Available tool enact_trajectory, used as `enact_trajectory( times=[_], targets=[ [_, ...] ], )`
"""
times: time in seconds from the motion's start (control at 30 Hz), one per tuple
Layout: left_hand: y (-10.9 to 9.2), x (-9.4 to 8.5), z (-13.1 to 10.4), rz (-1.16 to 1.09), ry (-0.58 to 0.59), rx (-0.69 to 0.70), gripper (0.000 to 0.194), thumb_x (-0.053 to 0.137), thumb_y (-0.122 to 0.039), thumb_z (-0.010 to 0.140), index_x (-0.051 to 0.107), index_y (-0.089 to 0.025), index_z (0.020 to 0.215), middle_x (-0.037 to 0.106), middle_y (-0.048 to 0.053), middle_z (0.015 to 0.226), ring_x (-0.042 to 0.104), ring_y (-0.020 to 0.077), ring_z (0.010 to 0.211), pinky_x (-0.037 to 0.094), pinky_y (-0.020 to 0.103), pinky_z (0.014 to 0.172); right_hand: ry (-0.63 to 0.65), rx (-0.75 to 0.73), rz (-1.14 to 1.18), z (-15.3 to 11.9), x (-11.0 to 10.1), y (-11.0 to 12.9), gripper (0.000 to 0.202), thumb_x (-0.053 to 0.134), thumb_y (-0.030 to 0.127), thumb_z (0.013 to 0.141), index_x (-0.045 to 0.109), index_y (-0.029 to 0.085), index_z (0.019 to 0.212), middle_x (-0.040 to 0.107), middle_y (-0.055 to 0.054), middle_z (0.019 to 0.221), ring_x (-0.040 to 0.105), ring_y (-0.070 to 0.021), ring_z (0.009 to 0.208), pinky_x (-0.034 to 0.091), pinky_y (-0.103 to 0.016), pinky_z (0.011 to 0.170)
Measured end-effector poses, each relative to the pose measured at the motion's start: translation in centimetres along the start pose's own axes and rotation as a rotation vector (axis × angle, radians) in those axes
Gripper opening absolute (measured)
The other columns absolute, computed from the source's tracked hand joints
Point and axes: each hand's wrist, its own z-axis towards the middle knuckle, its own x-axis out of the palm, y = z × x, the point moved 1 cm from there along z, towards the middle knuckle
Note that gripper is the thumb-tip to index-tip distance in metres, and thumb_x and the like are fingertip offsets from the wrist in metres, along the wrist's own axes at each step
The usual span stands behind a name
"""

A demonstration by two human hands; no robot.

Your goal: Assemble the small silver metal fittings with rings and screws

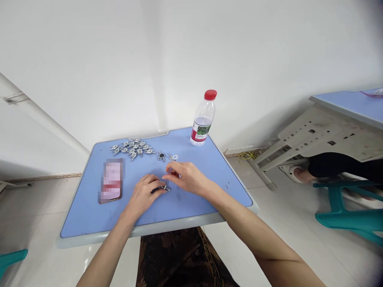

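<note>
My left hand (146, 193) rests low over the blue desk, its fingers closed on a small metal part (163, 187) with a dark section and a short stem pointing right. Just above and to the right, my right hand (184, 175) has thumb and forefinger pinched together; whatever is between them is too small to make out. Beyond the right hand lie a dark-centred metal part (162, 156) and a flat silvery piece (175, 157). Farther left sits a pile of several similar metal parts (133, 148).
A phone (112, 181) with a blurred screen lies at the desk's left. At the back right corner stands a red-capped water bottle (202, 119). The blue desk (191, 207) stands against a white wall. To the right are another desk (332, 127), a green stool (350, 215) and a person's leg.
</note>
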Motion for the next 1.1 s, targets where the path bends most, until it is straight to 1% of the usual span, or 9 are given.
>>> enact_trajectory(
  times=[0.13, 0.27, 0.37, 0.57, 0.67, 0.77, 0.9, 1.1],
  targets=[
    [-0.2, 0.0, -0.1, 0.088, -0.021, 0.042, 0.020, 0.055, -0.036, 0.089, 0.068, -0.024, 0.098, 0.063, 0.004, 0.091, 0.056, 0.0176, 0.084, 0.047, 0.033, 0.076, -0.047, 0.050, 0.032, 0.0, 0.1, -0.1, 0.015, 0.059, 0.030, 0.086, 0.054, 0.017, 0.081, 0.054, 0.003, 0.059, 0.042, -0.0089, 0.050, 0.032, -0.021, 0.051],
    [-0.2, 0.0, -0.2, 0.150, -0.026, 0.067, 0.022, 0.054, -0.038, 0.089, 0.068, -0.023, 0.098, 0.063, 0.004, 0.089, 0.056, 0.0179, 0.083, 0.046, 0.033, 0.074, -0.064, 0.072, 0.078, 0.0, 0.1, 0.0, 0.015, 0.061, 0.029, 0.085, 0.053, 0.018, 0.079, 0.054, 0.004, 0.058, 0.043, -0.0086, 0.050, 0.033, -0.021, 0.052],
    [0.0, 0.1, -0.2, 0.166, -0.031, 0.074, 0.023, 0.053, -0.038, 0.089, 0.068, -0.023, 0.098, 0.064, 0.005, 0.089, 0.056, 0.0183, 0.082, 0.046, 0.034, 0.074, -0.067, 0.065, 0.089, 0.0, 0.1, 0.1, 0.015, 0.061, 0.029, 0.085, 0.052, 0.018, 0.079, 0.053, 0.004, 0.059, 0.044, -0.0087, 0.051, 0.034, -0.021, 0.052],
    [0.0, 0.1, -0.2, 0.152, -0.020, 0.058, 0.023, 0.053, -0.038, 0.090, 0.068, -0.024, 0.098, 0.062, 0.005, 0.092, 0.056, 0.0186, 0.084, 0.045, 0.035, 0.076, -0.083, 0.060, 0.120, -0.1, -0.2, 0.0, 0.020, 0.059, 0.036, 0.086, 0.053, 0.019, 0.079, 0.055, 0.002, 0.062, 0.047, -0.0094, 0.053, 0.037, -0.021, 0.053],
    [-0.1, 0.0, -0.2, 0.140, -0.010, 0.033, 0.021, 0.054, -0.038, 0.089, 0.067, -0.024, 0.099, 0.062, 0.005, 0.093, 0.055, 0.0192, 0.086, 0.044, 0.035, 0.076, -0.068, 0.003, 0.172, -0.1, -0.2, 0.1, 0.018, 0.056, 0.036, 0.089, 0.055, 0.019, 0.083, 0.060, 0.000, 0.069, 0.051, -0.0103, 0.058, 0.041, -0.022, 0.057],
    [-0.2, 0.0, -0.2, 0.136, -0.003, 0.016, 0.020, 0.055, -0.037, 0.089, 0.065, -0.024, 0.100, 0.061, 0.004, 0.090, 0.054, 0.0195, 0.085, 0.042, 0.034, 0.075, -0.042, -0.090, 0.186, -0.1, -0.2, 0.5, 0.014, 0.050, 0.031, 0.093, 0.055, 0.019, 0.088, 0.062, -0.003, 0.077, 0.054, -0.0117, 0.064, 0.043, -0.023, 0.060],
    [-0.2, -0.1, -0.1, 0.110, 0.012, -0.003, 0.018, 0.058, -0.035, 0.087, 0.064, -0.023, 0.100, 0.060, 0.003, 0.090, 0.053, 0.0197, 0.086, 0.041, 0.033, 0.075, -0.059, -0.171, 0.208, -0.2, -0.3, 0.9, 0.012, 0.044, 0.025, 0.095, 0.053, 0.018, 0.092, 0.058, -0.004, 0.079, 0.052, -0.0122, 0.066, 0.043, -0.024, 0.062],
    [-0.1, 0.0, 0.1, 0.063, 0.026, -0.037, 0.013, 0.060, -0.031, 0.085, 0.061, -0.020, 0.091, 0.059, 0.002, 0.086, 0.053, 0.0194, 0.081, 0.039, 0.034, 0.073, 0.024, -0.227, 0.251, 0.1, 0.3, 1.2, 0.014, 0.043, 0.024, 0.096, 0.055, 0.017, 0.091, 0.054, -0.005, 0.083, 0.050, -0.0149, 0.076, 0.044, -0.027, 0.068]
  ],
)
